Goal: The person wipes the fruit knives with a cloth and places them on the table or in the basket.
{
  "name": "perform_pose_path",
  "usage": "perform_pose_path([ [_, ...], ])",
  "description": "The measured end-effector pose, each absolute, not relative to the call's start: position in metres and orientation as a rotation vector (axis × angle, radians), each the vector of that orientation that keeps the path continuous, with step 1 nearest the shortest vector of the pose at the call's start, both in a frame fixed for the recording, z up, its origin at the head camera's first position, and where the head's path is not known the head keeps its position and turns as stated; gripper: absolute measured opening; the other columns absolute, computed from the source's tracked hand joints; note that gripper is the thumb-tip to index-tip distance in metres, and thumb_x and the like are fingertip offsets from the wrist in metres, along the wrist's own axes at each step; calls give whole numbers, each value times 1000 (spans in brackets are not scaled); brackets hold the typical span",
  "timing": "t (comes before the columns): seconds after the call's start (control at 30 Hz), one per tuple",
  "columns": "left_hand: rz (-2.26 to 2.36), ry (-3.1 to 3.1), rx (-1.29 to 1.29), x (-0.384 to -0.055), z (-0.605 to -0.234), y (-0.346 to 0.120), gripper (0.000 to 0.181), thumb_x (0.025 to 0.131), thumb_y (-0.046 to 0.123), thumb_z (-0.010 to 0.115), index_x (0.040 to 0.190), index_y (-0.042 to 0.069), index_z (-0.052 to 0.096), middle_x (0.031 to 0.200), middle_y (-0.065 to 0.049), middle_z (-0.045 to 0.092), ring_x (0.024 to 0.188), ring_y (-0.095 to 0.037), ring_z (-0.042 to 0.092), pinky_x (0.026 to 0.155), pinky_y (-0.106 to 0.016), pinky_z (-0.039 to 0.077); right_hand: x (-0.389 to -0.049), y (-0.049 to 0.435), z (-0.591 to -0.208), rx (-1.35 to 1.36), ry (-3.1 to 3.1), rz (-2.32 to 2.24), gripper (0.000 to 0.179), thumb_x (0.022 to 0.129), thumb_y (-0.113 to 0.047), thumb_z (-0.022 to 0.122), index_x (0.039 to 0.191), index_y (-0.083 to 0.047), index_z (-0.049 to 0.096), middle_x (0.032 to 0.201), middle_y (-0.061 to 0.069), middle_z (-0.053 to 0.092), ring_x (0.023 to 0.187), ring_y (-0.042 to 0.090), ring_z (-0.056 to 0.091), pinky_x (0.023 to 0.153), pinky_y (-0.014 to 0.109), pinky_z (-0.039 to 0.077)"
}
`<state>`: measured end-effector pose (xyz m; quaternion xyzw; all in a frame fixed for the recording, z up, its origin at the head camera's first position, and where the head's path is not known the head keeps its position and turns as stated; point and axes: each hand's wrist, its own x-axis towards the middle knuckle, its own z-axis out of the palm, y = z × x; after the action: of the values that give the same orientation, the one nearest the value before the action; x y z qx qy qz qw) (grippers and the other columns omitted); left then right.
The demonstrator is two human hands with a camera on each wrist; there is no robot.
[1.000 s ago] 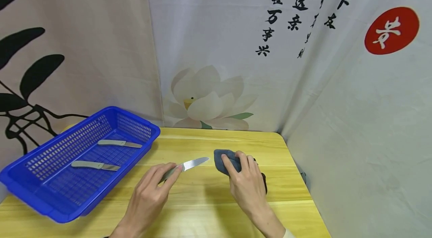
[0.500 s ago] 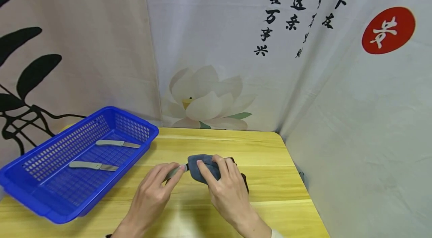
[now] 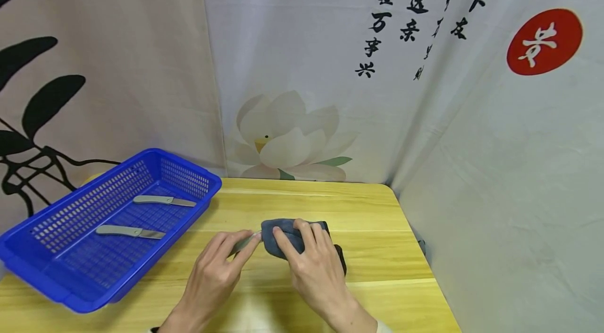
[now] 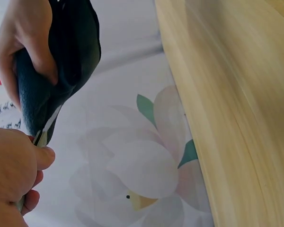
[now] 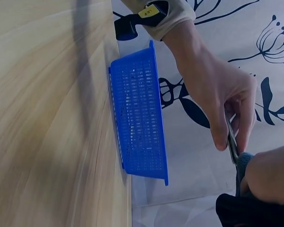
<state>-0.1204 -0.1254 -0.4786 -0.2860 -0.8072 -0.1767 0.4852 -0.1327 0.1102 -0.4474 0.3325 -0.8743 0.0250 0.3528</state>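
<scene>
My left hand (image 3: pixel 216 265) pinches the pale grey-green handle of a knife (image 3: pixel 242 244) between thumb and fingers. The knife's blade is mostly hidden in a folded dark blue-grey cloth (image 3: pixel 273 238); a sliver of it shows in the left wrist view. My right hand (image 3: pixel 317 265) grips the cloth around the blade, thumb on the near side, with a black part of the cloth hanging past the fingers. In the right wrist view the handle (image 5: pixel 232 142) runs from the left hand into the cloth. Both hands are held above the table.
A blue plastic basket (image 3: pixel 108 291) stands on the left of the wooden table (image 3: pixel 368 207). Inside it lie two knives, a farther knife (image 3: pixel 155 200) and a nearer knife (image 3: pixel 120 231), apart from each other. A printed curtain (image 3: pixel 302 60) hangs behind the table.
The right hand has moved left with the cloth, from beside the bare blade to around it. The left hand has stayed nearly in place. Over the last half second little has moved.
</scene>
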Motion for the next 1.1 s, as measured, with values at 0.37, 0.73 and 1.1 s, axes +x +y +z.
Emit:
perform_pose_path([
  [0.37,-427,-1915,-689,-121,-477,-125,44,121,5,43,121,7,86,110,-14,80,85,-23,63,69,-32,56,-147,131,-451,800,-2255,109,64,85,-5,92,143,-26,76,131,18,69,99,29,62,81,39,60],
  [0.73,-455,-1863,-677,-124,-477,-128,42,120,6,45,120,5,87,110,-16,80,89,-27,69,75,-38,61,-157,162,-455,686,-2297,117,67,81,0,95,142,-21,76,131,20,68,97,33,60,83,44,61],
  [1.1,-434,-1930,-698,-123,-479,-128,46,120,3,41,122,6,86,113,-15,79,94,-28,70,80,-39,61,-143,140,-449,826,-2229,156,67,84,-2,91,145,-23,74,131,19,68,100,30,61,81,41,60],
])
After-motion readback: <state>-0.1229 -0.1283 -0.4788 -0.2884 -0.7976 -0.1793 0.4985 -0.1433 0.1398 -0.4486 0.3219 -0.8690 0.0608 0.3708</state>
